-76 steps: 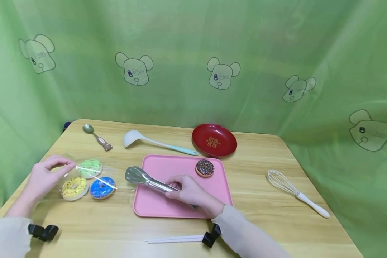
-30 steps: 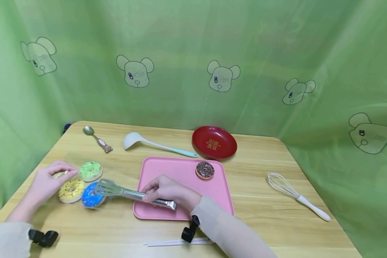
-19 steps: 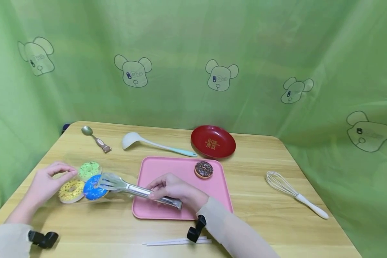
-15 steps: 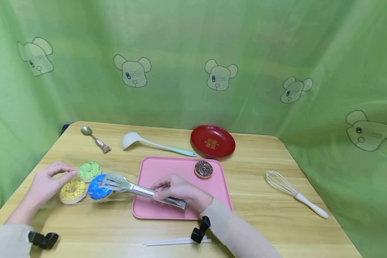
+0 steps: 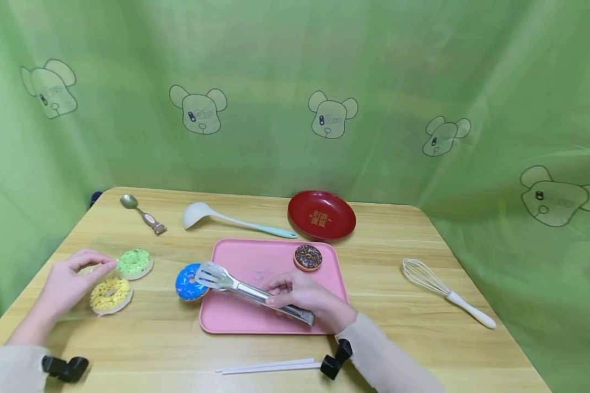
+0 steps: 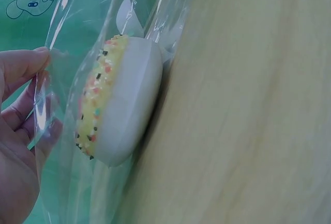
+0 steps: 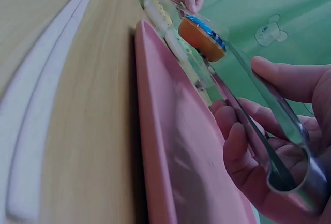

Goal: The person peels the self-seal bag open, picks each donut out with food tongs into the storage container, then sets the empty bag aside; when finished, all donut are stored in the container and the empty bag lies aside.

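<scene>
My left hand (image 5: 71,281) pinches the edge of a clear plastic bag (image 6: 62,146), best seen in the left wrist view. A yellow sprinkled donut (image 5: 109,297) and a green donut (image 5: 135,263) lie beside that hand; the yellow one is in the bag. My right hand (image 5: 307,296) grips metal tongs (image 5: 255,293) with the thumb on one arm and fingers on the other. A blue donut (image 5: 189,284) is held between the tong tips, raised by the left edge of the pink tray (image 5: 246,323). A chocolate donut (image 5: 307,257) lies on this tray.
Behind the tray are a red plate (image 5: 322,215), a white ladle (image 5: 236,220) and a spoon (image 5: 142,214). A whisk (image 5: 444,290) lies to the right. White chopsticks (image 5: 270,366) lie in front of the tray, near the right wrist camera.
The tongs first moved left to the blue donut, then came back right with it, away from the other donuts toward the tray. My left hand has stayed nearly still.
</scene>
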Demonstrator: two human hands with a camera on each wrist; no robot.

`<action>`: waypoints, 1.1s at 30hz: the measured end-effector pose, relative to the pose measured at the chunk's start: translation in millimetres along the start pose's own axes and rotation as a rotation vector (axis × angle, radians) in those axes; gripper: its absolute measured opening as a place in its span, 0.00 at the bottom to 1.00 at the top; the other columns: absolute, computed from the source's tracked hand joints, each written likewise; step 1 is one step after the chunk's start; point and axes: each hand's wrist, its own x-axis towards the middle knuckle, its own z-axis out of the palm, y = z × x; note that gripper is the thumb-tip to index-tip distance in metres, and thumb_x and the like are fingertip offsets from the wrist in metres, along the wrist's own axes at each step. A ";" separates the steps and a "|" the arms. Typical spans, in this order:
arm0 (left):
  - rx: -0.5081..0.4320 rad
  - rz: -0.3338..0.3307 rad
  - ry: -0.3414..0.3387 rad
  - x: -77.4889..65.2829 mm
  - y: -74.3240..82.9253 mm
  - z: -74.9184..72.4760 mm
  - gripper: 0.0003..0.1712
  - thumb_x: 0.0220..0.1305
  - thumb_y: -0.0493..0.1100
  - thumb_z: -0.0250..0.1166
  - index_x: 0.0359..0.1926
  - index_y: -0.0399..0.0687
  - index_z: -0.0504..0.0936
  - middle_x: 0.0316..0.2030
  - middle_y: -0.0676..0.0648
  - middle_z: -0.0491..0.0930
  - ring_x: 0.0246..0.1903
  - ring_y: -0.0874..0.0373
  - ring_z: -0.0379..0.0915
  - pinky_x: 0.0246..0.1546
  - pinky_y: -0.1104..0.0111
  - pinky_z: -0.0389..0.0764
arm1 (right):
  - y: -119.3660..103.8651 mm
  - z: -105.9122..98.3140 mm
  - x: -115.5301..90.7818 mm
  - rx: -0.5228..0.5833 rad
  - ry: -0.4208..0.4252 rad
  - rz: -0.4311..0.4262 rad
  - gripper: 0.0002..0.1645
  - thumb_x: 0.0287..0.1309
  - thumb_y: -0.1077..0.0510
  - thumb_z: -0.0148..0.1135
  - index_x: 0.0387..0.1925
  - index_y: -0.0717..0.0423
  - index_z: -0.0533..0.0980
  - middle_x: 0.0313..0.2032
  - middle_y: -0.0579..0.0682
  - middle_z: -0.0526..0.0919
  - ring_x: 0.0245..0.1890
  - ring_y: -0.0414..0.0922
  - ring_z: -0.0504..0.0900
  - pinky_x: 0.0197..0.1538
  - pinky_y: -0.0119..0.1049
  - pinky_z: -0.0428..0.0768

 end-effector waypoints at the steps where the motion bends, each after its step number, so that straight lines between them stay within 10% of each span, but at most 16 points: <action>1: 0.008 0.006 0.003 -0.1 -0.7 0.0 0.15 0.61 0.49 0.64 0.40 0.42 0.81 0.36 0.57 0.78 0.42 0.76 0.64 0.52 0.38 0.58 | 0.7 -3.0 -3.5 0.009 0.014 0.006 0.21 0.48 0.61 0.69 0.46 0.61 0.79 0.31 0.53 0.81 0.28 0.42 0.79 0.32 0.30 0.76; 7: 0.049 0.021 0.042 -0.6 -2.4 -0.3 0.13 0.60 0.47 0.65 0.40 0.42 0.82 0.35 0.58 0.80 0.41 0.75 0.67 0.48 0.72 0.61 | 3.6 -25.3 -24.8 0.046 0.072 0.018 0.23 0.47 0.60 0.70 0.48 0.62 0.77 0.31 0.55 0.81 0.25 0.43 0.77 0.24 0.31 0.75; 14: 0.063 0.031 0.052 1.2 -3.6 -0.9 0.13 0.59 0.47 0.65 0.39 0.42 0.82 0.35 0.58 0.80 0.41 0.75 0.67 0.44 0.77 0.61 | 15.2 -50.6 -49.2 -0.038 0.115 -0.013 0.24 0.50 0.60 0.68 0.49 0.66 0.76 0.30 0.54 0.80 0.25 0.42 0.76 0.20 0.33 0.76; 20: 0.047 0.025 0.049 1.4 -3.2 -0.7 0.14 0.60 0.47 0.65 0.40 0.41 0.82 0.35 0.57 0.80 0.41 0.75 0.67 0.48 0.74 0.62 | 24.3 -67.9 -74.5 -0.052 0.163 0.006 0.25 0.50 0.61 0.68 0.49 0.68 0.75 0.31 0.54 0.80 0.28 0.43 0.76 0.27 0.31 0.78; 27: -0.013 0.028 0.022 0.0 -1.4 -2.7 0.14 0.60 0.47 0.65 0.39 0.40 0.81 0.34 0.59 0.79 0.40 0.78 0.65 0.52 0.34 0.55 | 33.8 -84.6 -107.1 -0.070 0.157 -0.010 0.26 0.52 0.62 0.66 0.50 0.73 0.72 0.32 0.55 0.81 0.28 0.43 0.79 0.31 0.31 0.78; 33: 0.013 0.036 0.034 0.8 -0.2 -2.6 0.14 0.60 0.47 0.65 0.39 0.40 0.81 0.34 0.59 0.79 0.40 0.77 0.66 0.57 0.50 0.61 | 44.8 -99.5 -136.4 -0.049 0.144 -0.025 0.25 0.54 0.63 0.63 0.51 0.76 0.70 0.31 0.54 0.81 0.26 0.43 0.80 0.29 0.31 0.78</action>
